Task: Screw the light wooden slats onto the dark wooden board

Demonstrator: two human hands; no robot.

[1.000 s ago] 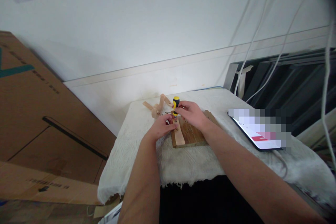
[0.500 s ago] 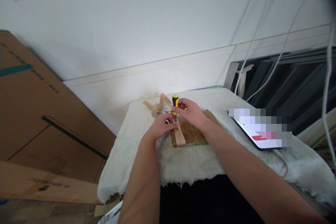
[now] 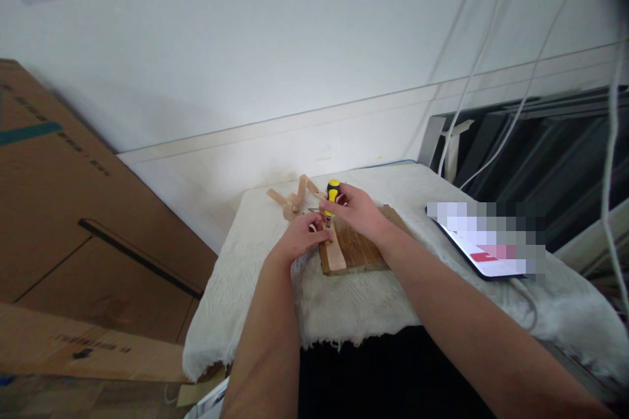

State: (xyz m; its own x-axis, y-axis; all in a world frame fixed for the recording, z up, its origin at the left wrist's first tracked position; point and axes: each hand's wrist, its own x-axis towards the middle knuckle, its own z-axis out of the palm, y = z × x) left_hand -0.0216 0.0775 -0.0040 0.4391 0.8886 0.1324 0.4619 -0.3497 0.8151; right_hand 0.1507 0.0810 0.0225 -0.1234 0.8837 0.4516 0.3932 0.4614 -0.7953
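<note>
Yellow-and-black, plastic-handled screwdriver (image 3: 333,190) stands slightly tilted in the head view, pointing down at a pale, flat wooden strip (image 3: 337,257) on a brown, rectangular wooden board (image 3: 360,247); its tip is too small to make out. The right hand (image 3: 358,209) grasps the handle, partly covering it. The left hand (image 3: 303,236) curls against the strip, hiding part of it; whether it pinches anything, I cannot tell. Pixelation blots out much of a black-edged, flat-screened device (image 3: 469,249) on the white-clothed table (image 3: 250,255).
</note>
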